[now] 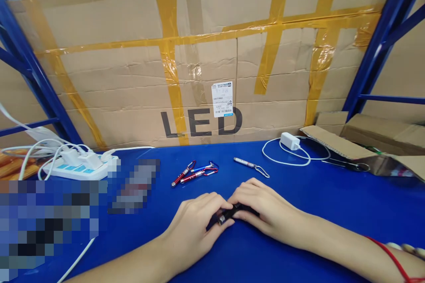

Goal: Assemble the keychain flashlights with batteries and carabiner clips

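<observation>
A small black penlight (226,216) with a silvery tip is held low over the blue table (265,261). My left hand (195,221) pinches its near end between thumb and fingers. The fingers of my right hand (265,205) close around its other end, hiding much of it. Beyond my hands lie two red penlights (192,176) and a blue penlight (202,168), bunched together with carabiner clips. A silver penlight (245,162) with a silver clip rests by itself to their right.
To the left, a white power strip (79,170) carries plugs and cables. A white charger (290,141) with a looped cord sits at the back right, beside an open cardboard box (381,141). A large taped cardboard sheet (133,93) stands behind. Blurred patches cover things at left.
</observation>
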`<state>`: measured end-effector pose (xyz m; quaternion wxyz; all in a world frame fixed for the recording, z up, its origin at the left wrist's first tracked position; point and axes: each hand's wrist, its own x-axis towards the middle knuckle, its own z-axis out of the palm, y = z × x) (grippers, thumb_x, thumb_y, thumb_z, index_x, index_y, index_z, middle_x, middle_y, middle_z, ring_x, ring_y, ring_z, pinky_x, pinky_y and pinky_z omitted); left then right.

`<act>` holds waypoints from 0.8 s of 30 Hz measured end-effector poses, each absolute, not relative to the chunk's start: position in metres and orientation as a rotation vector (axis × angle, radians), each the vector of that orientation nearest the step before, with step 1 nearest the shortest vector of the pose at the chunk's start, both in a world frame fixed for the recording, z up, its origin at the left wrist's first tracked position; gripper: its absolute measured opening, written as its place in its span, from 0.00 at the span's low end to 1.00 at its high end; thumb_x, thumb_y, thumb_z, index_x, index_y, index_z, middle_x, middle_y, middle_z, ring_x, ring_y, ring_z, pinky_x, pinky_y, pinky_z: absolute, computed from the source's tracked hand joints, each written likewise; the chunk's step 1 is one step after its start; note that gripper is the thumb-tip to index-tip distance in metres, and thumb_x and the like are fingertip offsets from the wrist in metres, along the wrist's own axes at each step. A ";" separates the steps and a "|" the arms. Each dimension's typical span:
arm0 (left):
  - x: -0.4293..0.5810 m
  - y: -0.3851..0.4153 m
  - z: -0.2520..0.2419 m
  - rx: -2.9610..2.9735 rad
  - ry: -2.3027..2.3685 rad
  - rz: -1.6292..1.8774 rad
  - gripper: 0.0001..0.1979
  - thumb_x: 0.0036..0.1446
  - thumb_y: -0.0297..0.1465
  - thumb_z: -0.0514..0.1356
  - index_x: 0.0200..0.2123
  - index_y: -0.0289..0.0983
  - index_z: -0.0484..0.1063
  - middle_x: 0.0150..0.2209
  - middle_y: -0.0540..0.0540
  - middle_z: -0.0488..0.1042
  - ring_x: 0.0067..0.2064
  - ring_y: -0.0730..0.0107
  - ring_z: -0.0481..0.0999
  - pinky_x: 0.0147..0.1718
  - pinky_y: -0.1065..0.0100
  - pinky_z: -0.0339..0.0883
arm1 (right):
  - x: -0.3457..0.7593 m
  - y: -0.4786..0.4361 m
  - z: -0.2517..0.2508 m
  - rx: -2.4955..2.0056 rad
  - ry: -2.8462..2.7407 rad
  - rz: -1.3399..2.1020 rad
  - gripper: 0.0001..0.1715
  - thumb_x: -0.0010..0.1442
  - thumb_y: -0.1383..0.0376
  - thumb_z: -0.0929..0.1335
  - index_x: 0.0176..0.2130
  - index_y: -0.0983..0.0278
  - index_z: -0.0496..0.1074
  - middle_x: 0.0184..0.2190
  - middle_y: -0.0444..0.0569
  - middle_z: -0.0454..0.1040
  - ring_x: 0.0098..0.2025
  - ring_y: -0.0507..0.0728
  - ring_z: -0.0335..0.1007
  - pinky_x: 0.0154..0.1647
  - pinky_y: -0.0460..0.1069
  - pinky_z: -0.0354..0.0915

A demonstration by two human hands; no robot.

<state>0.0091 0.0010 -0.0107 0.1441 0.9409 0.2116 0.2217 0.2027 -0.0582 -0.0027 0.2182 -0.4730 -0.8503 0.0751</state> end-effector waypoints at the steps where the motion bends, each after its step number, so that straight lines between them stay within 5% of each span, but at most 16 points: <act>1: 0.009 0.000 -0.010 2.702 0.637 0.650 0.06 0.59 0.32 0.56 0.39 0.39 0.69 0.31 0.51 0.73 0.28 0.72 0.70 0.29 0.74 0.61 | 0.203 -0.058 -0.004 -1.310 -2.346 0.175 0.07 0.64 0.66 0.62 0.40 0.62 0.69 0.36 0.45 0.74 0.38 0.53 0.67 0.43 0.50 0.58; 11: 0.013 0.004 -0.012 2.614 0.839 0.641 0.05 0.56 0.35 0.59 0.33 0.41 0.72 0.29 0.52 0.73 0.29 0.71 0.70 0.28 0.72 0.60 | 0.214 -0.051 -0.013 -1.222 -2.209 -0.097 0.05 0.57 0.68 0.68 0.36 0.61 0.74 0.30 0.43 0.77 0.32 0.53 0.69 0.33 0.48 0.57; 16: 0.011 0.005 -0.013 2.682 0.718 0.655 0.05 0.57 0.32 0.58 0.31 0.39 0.74 0.28 0.51 0.74 0.30 0.71 0.71 0.28 0.73 0.60 | 0.213 -0.053 -0.010 -1.228 -2.185 -0.080 0.07 0.58 0.62 0.68 0.37 0.60 0.75 0.32 0.44 0.77 0.34 0.54 0.67 0.36 0.49 0.58; 19: 0.010 0.004 -0.015 2.745 0.614 0.718 0.06 0.59 0.31 0.57 0.34 0.40 0.75 0.28 0.50 0.75 0.30 0.70 0.71 0.29 0.72 0.61 | 0.208 -0.055 -0.004 -1.211 -2.266 0.025 0.16 0.54 0.55 0.70 0.42 0.60 0.73 0.37 0.45 0.75 0.40 0.56 0.66 0.42 0.50 0.58; 24: 0.010 0.004 -0.015 2.879 0.530 0.843 0.09 0.60 0.32 0.56 0.31 0.37 0.75 0.23 0.50 0.74 0.25 0.70 0.69 0.27 0.70 0.60 | 0.194 -0.062 0.001 -1.317 -2.296 0.241 0.15 0.65 0.59 0.60 0.47 0.61 0.70 0.33 0.46 0.75 0.35 0.54 0.67 0.41 0.50 0.57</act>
